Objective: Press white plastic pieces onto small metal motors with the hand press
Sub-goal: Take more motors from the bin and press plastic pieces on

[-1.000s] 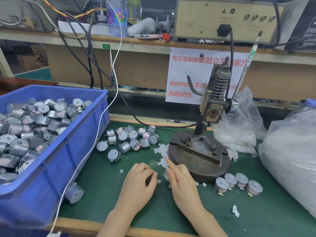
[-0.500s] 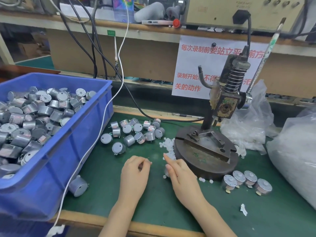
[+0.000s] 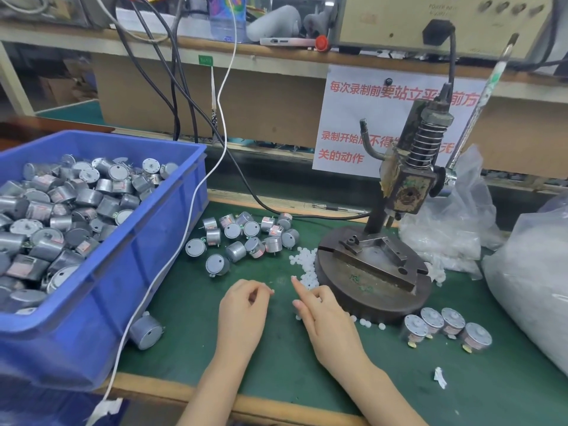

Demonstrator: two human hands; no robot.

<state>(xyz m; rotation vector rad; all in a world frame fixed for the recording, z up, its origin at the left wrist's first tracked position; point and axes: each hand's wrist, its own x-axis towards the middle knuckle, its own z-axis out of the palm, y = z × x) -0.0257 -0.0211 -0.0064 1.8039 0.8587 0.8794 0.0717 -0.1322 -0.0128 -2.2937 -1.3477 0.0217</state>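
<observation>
The hand press (image 3: pixel 408 192) stands on its round iron base (image 3: pixel 368 290) right of centre, with nothing in its fixture. A heap of small white plastic pieces (image 3: pixel 305 262) lies against the base's left side. My right hand (image 3: pixel 325 324) rests on the mat beside that heap, index finger stretched toward it, other fingers loosely bent. My left hand (image 3: pixel 242 315) lies just left of it, with curled fingers and thumb pinching what looks like one tiny white piece. Several loose metal motors (image 3: pixel 246 238) lie behind the hands. A row of motors (image 3: pixel 445 327) stands right of the base.
A blue bin (image 3: pixel 138 272) full of motors fills the left side, with one motor (image 3: pixel 144 332) on the mat at its foot. A white cable (image 3: pixel 172 262) hangs over the bin's corner. Clear bags of white pieces (image 3: pixel 528 287) crowd the right. The press lever (image 3: pixel 479 106) points up.
My left hand's fingers drew together into a pinch and shifted slightly away from the right hand. My right index finger stretched out toward the white heap. The view moved closer.
</observation>
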